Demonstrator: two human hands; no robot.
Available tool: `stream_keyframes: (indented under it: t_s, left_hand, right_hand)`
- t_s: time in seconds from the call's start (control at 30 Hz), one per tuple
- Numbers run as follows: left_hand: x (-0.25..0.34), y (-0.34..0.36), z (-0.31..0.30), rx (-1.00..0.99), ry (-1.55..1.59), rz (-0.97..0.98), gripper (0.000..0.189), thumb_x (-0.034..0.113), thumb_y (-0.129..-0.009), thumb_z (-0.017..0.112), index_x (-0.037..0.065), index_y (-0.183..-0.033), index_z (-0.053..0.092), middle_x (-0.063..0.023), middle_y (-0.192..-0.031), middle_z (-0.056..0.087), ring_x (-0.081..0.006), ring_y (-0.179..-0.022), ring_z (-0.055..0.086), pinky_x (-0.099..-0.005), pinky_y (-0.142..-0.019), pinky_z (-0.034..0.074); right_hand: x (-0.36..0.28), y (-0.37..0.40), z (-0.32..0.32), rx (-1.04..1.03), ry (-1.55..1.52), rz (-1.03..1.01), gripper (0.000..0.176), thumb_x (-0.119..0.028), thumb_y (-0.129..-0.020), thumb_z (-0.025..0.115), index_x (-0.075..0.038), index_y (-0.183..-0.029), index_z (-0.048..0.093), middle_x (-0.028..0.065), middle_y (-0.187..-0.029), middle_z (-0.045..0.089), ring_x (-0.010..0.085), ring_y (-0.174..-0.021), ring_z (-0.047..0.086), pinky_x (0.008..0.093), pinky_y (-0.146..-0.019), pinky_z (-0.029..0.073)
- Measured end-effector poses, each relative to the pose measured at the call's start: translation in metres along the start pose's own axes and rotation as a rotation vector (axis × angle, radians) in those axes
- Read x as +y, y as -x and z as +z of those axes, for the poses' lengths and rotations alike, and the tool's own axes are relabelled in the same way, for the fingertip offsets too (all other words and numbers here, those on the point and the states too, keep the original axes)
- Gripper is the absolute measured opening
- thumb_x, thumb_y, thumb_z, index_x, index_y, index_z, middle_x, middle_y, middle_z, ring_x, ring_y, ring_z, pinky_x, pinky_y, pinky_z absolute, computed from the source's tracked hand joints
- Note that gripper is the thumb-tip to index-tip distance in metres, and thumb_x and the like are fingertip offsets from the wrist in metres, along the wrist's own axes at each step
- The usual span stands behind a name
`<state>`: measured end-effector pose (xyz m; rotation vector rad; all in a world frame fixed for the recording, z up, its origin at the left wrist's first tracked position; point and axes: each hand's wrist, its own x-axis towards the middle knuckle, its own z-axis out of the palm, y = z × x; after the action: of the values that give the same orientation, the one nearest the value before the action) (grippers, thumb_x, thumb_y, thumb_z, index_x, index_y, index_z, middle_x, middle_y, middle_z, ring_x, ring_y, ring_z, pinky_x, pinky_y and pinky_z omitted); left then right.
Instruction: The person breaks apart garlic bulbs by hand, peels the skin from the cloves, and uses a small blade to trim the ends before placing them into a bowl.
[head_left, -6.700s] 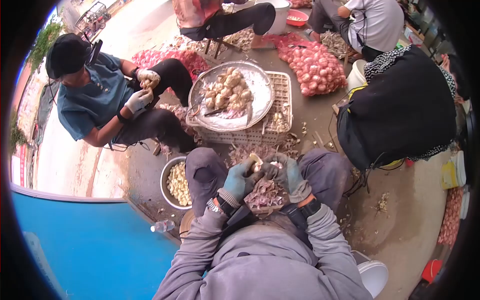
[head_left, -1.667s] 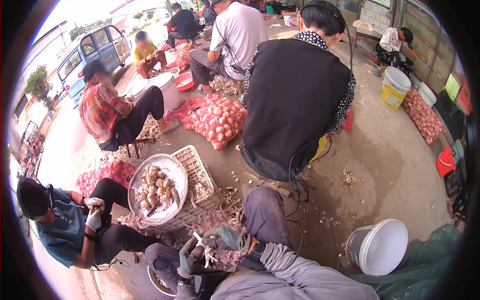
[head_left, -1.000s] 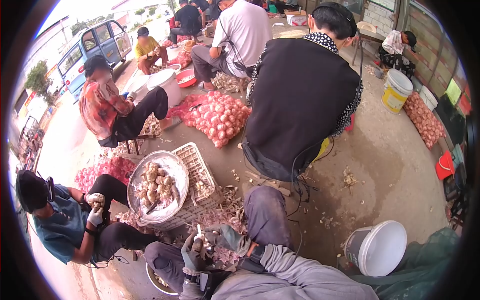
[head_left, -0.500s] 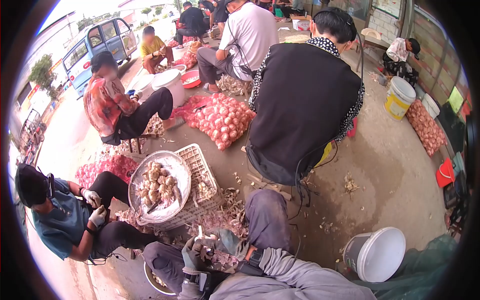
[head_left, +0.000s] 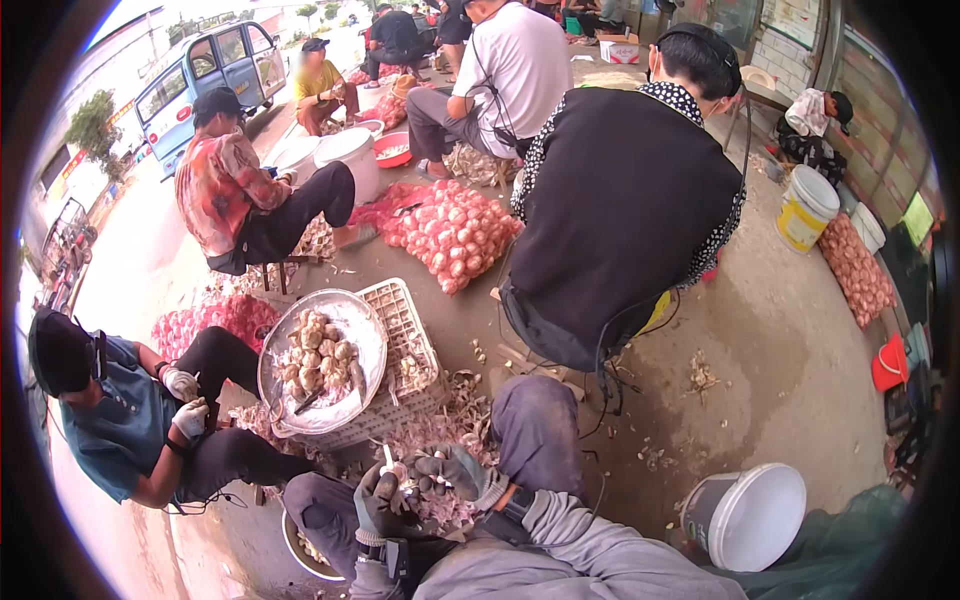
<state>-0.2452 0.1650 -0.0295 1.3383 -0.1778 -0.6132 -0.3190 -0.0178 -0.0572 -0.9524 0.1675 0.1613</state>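
Observation:
Between my knees, a garlic bulb [head_left: 397, 474] with a pale stem pointing up is held in my left hand [head_left: 376, 503], which wears a grey glove. My right hand [head_left: 455, 474], gloved too, is curled right beside the bulb; whatever its fingers hold is too small to make out. Peeled skins [head_left: 440, 510] lie on the ground below both hands. Farther forward and left, a round metal basin [head_left: 375, 350] holds several garlic bulbs [head_left: 315, 350] and a dark-handled tool. It rests on a white plastic crate [head_left: 405, 330].
A person in a blue shirt [head_left: 125, 420] works at the left, and one in a black vest [head_left: 630, 210] sits just ahead. Net bags of garlic [head_left: 460, 235] lie beyond. A tipped white bucket [head_left: 765, 515] is at the right; a bowl [head_left: 300, 550] is beside my left knee.
My hands have moved slightly apart, showing more of the bulb between them. The view has shifted a little. The blue-shirted person's hands have shifted slightly.

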Motion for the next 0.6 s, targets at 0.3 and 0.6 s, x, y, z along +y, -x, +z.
stream_keyframes:
  t_s: [0.3, 0.6]
  left_hand:
    - [0.009, 0.008, 0.0, 0.018, 0.119, -0.115, 0.048, 0.013, -0.098, 0.061, -0.001, -0.142, 0.052, -0.0067, -0.123, 0.063, -0.0157, -0.109, 0.06, -0.0297, -0.098, 0.047]
    - [-0.002, 0.002, -0.006, -0.047, 0.065, -0.042, 0.047, 0.008, -0.099, 0.058, -0.001, -0.144, 0.05, -0.0081, -0.127, 0.062, -0.0149, -0.108, 0.06, -0.0301, -0.091, 0.051]
  right_hand:
    - [-0.008, 0.001, -0.001, 0.18, -0.094, -0.042, 0.037, -0.029, -0.094, 0.072, 0.0, -0.116, 0.068, 0.0006, -0.088, 0.069, 0.0062, -0.066, 0.063, 0.0188, -0.053, 0.048]
    - [-0.01, -0.008, 0.017, 0.2, 0.1, -0.067, 0.023, -0.009, -0.094, 0.069, 0.003, -0.114, 0.068, -0.0033, -0.077, 0.064, 0.0051, -0.061, 0.058, 0.0194, -0.05, 0.042]
